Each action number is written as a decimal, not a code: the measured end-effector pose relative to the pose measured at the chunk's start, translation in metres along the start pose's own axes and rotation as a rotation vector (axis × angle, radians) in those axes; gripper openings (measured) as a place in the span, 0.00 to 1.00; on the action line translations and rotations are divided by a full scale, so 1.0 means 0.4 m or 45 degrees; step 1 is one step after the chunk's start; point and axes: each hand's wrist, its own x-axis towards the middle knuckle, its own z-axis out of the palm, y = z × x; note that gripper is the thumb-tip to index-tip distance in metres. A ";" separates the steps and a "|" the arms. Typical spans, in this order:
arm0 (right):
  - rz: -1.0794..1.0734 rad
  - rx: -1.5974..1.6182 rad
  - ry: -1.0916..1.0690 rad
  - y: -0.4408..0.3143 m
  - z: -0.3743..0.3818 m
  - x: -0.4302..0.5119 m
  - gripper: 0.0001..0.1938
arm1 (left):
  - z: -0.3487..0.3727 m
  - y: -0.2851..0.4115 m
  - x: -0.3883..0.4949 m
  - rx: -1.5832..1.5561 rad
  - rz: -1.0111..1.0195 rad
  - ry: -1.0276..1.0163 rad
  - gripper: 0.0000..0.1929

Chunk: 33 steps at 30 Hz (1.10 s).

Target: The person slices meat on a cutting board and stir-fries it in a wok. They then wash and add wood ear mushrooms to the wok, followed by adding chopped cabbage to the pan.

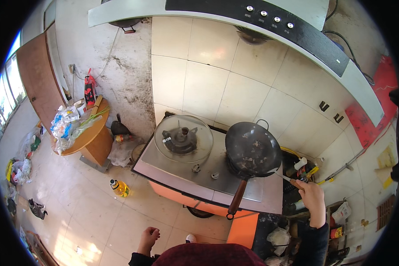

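Observation:
My right hand (pixel 311 196) grips the wooden handle of a metal cooking spatula (pixel 284 177). The spatula's head end is at the right rim of a dark wok (pixel 252 149). The wok sits on the right burner, and small pieces of food lie scattered in it. Its brown handle (pixel 237 199) points toward me over the stove's front edge. Below the stove's front, my left hand (pixel 149 237) hangs over the floor with fingers curled, holding nothing. A glass lid (pixel 202 151) with a dark knob rests over the left burner of the gas stove (pixel 173 171).
A range hood (pixel 306 40) overhangs the stove. Bottles (pixel 301 171) crowd its right side. An oil bottle (pixel 119 188) stands on the tiled floor. At left, a round wooden table (pixel 86 138) bears plastic bags and green stalks. A dark counter (pixel 267 229) adjoins the stove at right.

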 end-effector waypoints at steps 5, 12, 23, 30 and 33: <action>0.081 -0.004 -0.003 -0.033 0.134 0.110 0.19 | 0.035 0.021 0.022 -0.023 0.082 -0.067 0.10; 0.394 0.405 0.210 -0.039 0.285 0.249 0.19 | 0.030 0.041 0.007 0.014 0.049 0.008 0.10; 0.102 0.514 0.091 -0.110 0.123 0.103 0.17 | 0.046 0.054 0.025 0.031 0.015 0.002 0.10; -0.025 0.549 0.065 -0.048 0.057 0.036 0.16 | 0.074 0.081 0.079 0.089 0.037 -0.065 0.11; 0.161 0.605 0.070 -0.076 0.167 0.122 0.17 | 0.070 0.092 0.095 0.101 0.090 -0.120 0.12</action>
